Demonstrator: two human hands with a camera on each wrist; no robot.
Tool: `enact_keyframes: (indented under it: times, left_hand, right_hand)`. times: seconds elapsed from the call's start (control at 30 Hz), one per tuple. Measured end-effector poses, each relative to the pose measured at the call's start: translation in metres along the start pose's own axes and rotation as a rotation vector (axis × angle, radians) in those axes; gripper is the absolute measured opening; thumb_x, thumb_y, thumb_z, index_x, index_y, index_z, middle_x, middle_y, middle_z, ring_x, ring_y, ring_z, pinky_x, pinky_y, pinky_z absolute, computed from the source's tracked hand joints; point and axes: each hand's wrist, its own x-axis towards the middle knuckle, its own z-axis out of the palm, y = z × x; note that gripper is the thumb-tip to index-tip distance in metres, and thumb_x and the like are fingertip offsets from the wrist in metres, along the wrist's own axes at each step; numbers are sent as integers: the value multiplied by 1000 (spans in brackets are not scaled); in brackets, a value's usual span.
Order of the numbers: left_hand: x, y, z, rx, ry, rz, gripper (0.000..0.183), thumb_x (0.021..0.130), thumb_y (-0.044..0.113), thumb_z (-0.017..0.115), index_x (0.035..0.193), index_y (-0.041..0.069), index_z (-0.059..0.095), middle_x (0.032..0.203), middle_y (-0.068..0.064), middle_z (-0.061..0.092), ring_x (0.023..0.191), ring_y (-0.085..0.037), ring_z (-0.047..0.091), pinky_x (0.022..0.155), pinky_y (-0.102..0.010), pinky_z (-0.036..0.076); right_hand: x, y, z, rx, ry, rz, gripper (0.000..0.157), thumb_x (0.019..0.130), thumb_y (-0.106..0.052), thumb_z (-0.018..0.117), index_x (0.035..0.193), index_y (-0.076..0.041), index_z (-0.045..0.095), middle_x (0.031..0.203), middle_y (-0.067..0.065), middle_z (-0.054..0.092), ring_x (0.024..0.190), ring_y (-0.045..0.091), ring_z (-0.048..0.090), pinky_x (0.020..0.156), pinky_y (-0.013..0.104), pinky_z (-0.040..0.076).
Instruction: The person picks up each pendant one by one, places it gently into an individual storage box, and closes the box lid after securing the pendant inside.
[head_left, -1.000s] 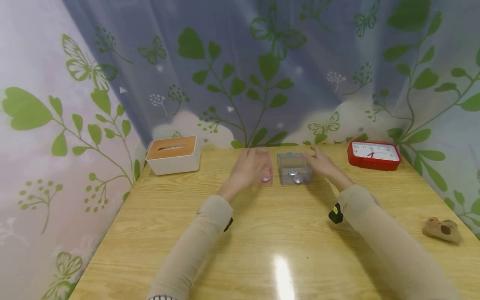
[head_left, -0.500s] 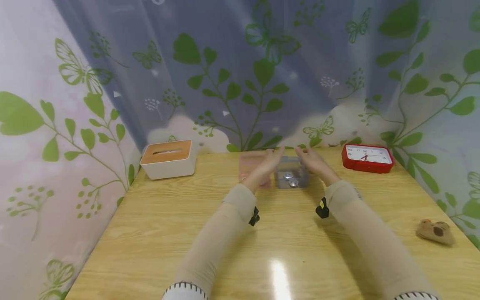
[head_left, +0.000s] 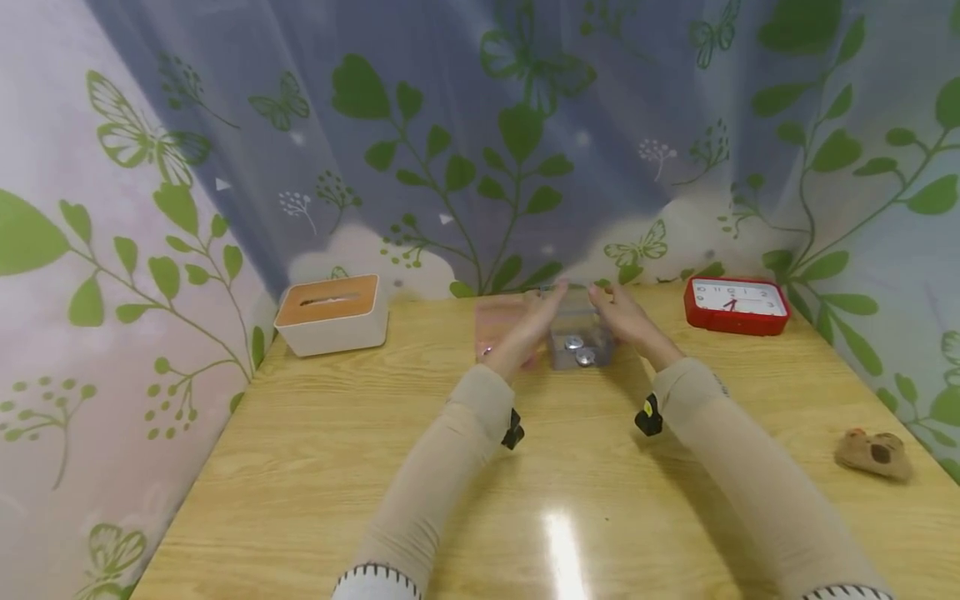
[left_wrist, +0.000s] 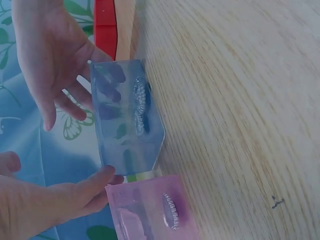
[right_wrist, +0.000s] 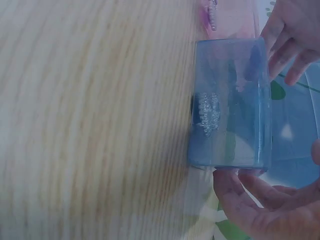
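Observation:
A clear blue-grey plastic box [head_left: 581, 337] stands on the table with two shiny silver ridged discs [head_left: 585, 357] inside, resembling bottle caps. Along its left side lies my left hand [head_left: 534, 325], fingers extended into the gap beside a clear pink box [left_wrist: 150, 205]. In the left wrist view those fingertips touch the blue box near its upper corner. My right hand [head_left: 628, 321] is at the opposite side; its fingertips meet the box wall in the right wrist view, thumb held apart. The pink box holds a ridged silver disc [left_wrist: 171, 212] and is partly covered by my left hand.
A white tissue box [head_left: 333, 329] with a wooden lid stands at back left. At back right is a red clock [head_left: 738, 307]. A small brown plush-like item [head_left: 873, 456] lies near the right edge. A patterned curtain [head_left: 450, 167] hangs behind the wooden table [head_left: 300, 467].
My left hand has moved right, from over the pink box to the blue-grey box's left side. My right hand stays at that box's right side. The head view has shifted slightly.

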Motion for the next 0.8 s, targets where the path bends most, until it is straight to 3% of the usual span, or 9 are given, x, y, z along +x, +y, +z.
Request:
enact_keyframes:
  times: [0.13,0.37,0.47,0.6,0.8]
  left_hand:
    - [2,-1,1,-14,4,22,104,95,84,42,170,28,-4,179,-11,3,162,-49,16,117,-84,28]
    - [2,-3,-1,-11,11,62,96,98,79,42,170,31,-1,180,-7,2,161,-48,19,114,-83,33]
    - [3,-4,-3,-3,-7,109,93,100,77,42,170,32,1,180,-5,1,162,-47,16,114,-84,31]
    - [4,-6,-4,26,-31,165,89,102,75,39,171,30,6,179,-9,8,160,-48,22,112,-87,30]
    - [6,-7,-5,24,-6,130,93,100,76,43,170,28,4,176,-14,20,153,-46,39,109,-78,41]
  right_hand:
    - [-1,2,-1,27,-10,-8,85,112,-57,26,167,2,-1,168,39,19,150,59,34,108,68,52]
    - [-3,1,-2,62,-30,-32,80,113,-53,25,168,-4,-5,171,37,11,150,62,30,103,73,53]
    - [-4,-1,-2,66,-36,-31,80,112,-58,23,169,-13,-10,173,34,8,151,63,29,102,75,52]
    - [-5,-4,-3,53,-35,-17,80,110,-64,19,169,-21,-13,173,32,12,151,62,32,103,76,51]
    - [-7,-4,-3,86,-22,7,81,110,-64,18,169,-20,-14,170,34,23,154,57,31,111,78,43]
